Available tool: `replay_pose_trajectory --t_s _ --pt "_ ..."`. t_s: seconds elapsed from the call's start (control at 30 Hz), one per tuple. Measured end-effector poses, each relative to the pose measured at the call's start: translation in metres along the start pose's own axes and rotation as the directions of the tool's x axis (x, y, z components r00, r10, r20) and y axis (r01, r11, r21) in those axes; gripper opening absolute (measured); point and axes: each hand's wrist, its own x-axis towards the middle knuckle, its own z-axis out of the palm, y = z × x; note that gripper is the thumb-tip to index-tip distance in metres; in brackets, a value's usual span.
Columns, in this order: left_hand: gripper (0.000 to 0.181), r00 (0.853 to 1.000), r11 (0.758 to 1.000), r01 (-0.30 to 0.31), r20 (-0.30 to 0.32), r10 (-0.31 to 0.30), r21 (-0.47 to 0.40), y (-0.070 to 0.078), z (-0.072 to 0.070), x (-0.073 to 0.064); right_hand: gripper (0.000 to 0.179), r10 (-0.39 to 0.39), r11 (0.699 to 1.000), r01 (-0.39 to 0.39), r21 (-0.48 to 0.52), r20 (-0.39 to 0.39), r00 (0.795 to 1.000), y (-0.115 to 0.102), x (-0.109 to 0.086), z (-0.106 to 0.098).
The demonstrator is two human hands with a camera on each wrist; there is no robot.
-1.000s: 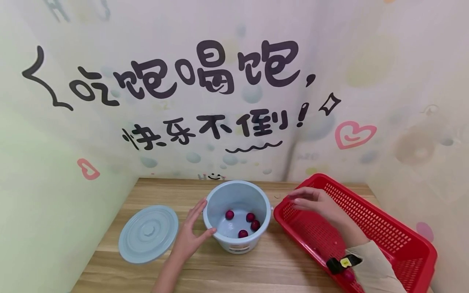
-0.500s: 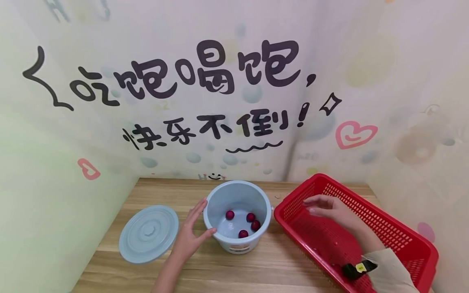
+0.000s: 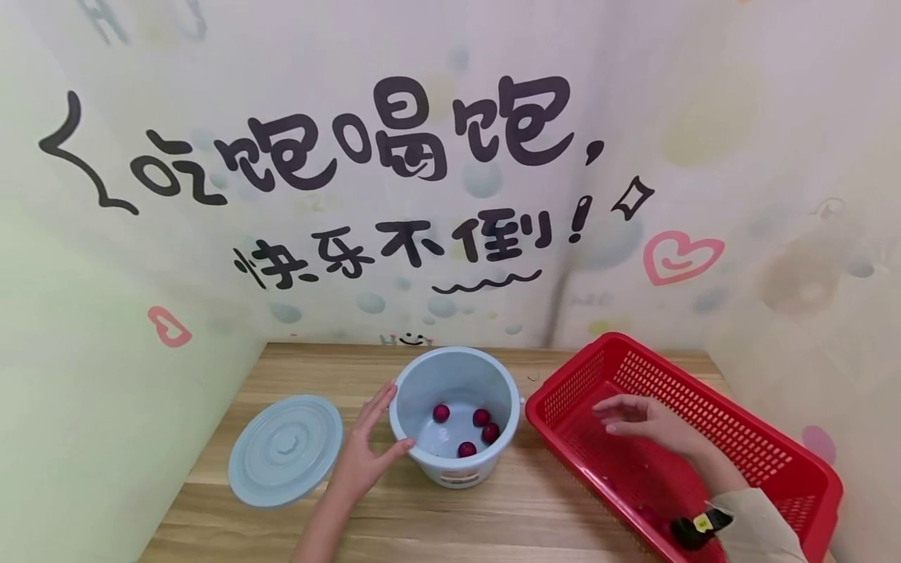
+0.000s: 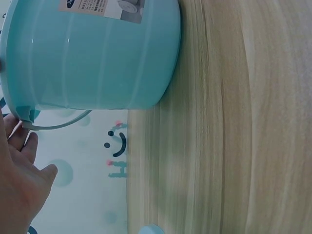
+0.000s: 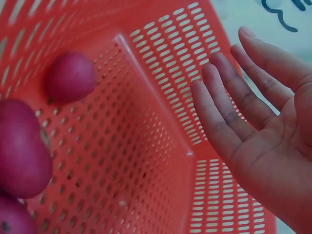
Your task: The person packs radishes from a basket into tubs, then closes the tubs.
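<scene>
The light blue bucket (image 3: 422, 375) stands upright on the wooden table, with several dark red, plum-like round fruits (image 3: 440, 413) on its bottom. My left hand (image 3: 359, 461) touches the left side of its rim, thumb and fingers spread apart; in the left wrist view the fingers (image 4: 30, 147) lie by the handle joint. My right hand (image 3: 651, 426) hangs above the red perforated basket (image 3: 676, 391), holding nothing. Its fingers are loosely extended in the right wrist view. Several more of the red fruits (image 5: 71, 77) lie in the basket, partly hidden by the right arm in the head view.
A round light blue lid (image 3: 281, 457) lies flat on the table (image 3: 535, 500) left of the bucket. Behind the table rises a wall with black lettering (image 3: 415, 242). The basket's near-left edge borders the bucket's right side.
My right hand has moved away from the bucket side, rightward and toward me over the basket. The left hand, the bucket and its fruits have stayed in place.
</scene>
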Motion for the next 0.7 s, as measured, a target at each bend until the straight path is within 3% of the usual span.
replay_pose_trajectory --t_s 0.23,0.57,0.7 --pt "0.081 1.000 1.000 0.000 0.005 0.000 0.014 0.002 -0.002 0.001 0.041 0.034 0.999 -0.034 -0.008 0.142 0.989 0.015 -0.003 0.001" --pt "0.081 1.000 1.000 0.002 0.003 -0.002 0.021 0.003 -0.001 0.001 0.038 0.131 0.991 -0.131 -0.022 0.305 0.943 0.034 -0.002 0.007" --pt "0.081 1.000 1.000 0.007 0.008 -0.007 0.007 0.003 -0.001 0.001 0.036 0.156 0.988 -0.153 -0.037 0.334 0.929 0.038 -0.003 0.009"
